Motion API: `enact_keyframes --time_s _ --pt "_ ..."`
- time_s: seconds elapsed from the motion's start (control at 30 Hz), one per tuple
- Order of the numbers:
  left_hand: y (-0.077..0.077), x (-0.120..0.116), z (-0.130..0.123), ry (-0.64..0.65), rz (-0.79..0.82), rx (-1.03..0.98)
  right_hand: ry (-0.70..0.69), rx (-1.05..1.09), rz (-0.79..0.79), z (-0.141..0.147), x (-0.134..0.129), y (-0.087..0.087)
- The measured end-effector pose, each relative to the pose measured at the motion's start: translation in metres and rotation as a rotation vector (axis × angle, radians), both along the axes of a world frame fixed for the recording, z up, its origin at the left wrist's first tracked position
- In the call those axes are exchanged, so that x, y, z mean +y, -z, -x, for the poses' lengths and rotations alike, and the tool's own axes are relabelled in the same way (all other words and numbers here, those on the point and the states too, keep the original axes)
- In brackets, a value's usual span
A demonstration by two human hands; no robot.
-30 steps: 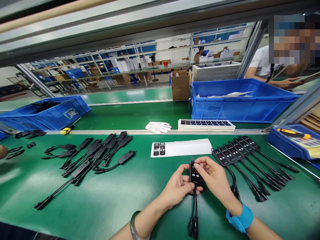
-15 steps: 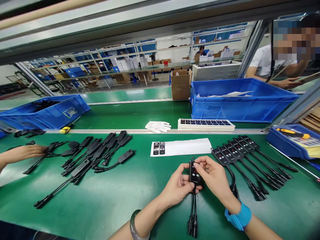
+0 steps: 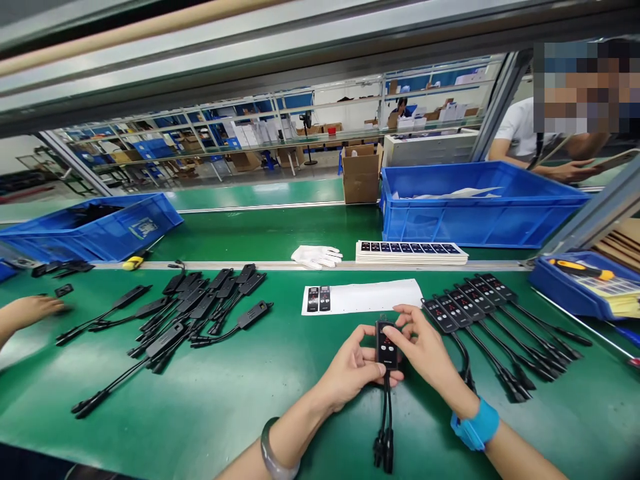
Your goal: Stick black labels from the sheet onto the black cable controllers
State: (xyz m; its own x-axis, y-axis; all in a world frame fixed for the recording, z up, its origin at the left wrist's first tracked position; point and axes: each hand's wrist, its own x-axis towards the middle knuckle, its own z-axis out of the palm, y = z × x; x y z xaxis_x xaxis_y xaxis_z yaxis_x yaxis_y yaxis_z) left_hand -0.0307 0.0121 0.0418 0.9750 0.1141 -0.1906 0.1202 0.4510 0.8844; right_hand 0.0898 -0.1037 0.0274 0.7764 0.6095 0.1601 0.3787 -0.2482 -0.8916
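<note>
A black inline controller (image 3: pixel 387 357) with a printed label and two short cables stands nearly upright in front of me. My left hand (image 3: pixel 353 373) is closed on its lower part, thumb on the front and fingers behind. The thumb of my right hand (image 3: pixel 425 347) presses the upper face of the label, with the other fingers bent beside the top right edge. Just beyond lies a white label sheet (image 3: pixel 370 297) with two black labels at its left end. To the right, several labelled controllers (image 3: pixel 463 307) rest in a slanted row, cables toward me.
Unlabelled controllers (image 3: pixel 203 303) lie piled at left, near another person's hand (image 3: pixel 33 312). A white glove (image 3: pixel 317 257) and stacked label sheets (image 3: pixel 411 252) sit farther back. Blue bins stand at left (image 3: pixel 100 230) and right (image 3: pixel 475 220). A small blue tray (image 3: pixel 575 290) holds a yellow-handled tool.
My right fingers have lifted slightly from the controller's top while the thumb stays on its face. The other person's hand has moved left, away from cables now lying on the pile's left side.
</note>
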Motion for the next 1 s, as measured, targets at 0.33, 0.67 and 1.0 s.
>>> enact_keyframes --time_s 0.33,0.67,1.0 --pt "-0.002 0.009 -0.005 -0.125 0.085 0.009 -0.345 0.171 -0.046 0.023 0.003 -0.001" --pt "0.011 -0.001 -0.008 -0.160 -0.117 0.038 -0.209 -0.075 -0.029 0.023 0.006 0.003" --pt "0.003 0.017 -0.003 -0.160 -0.522 -0.101 -0.098 -0.451 0.194 -0.010 -0.010 -0.018"
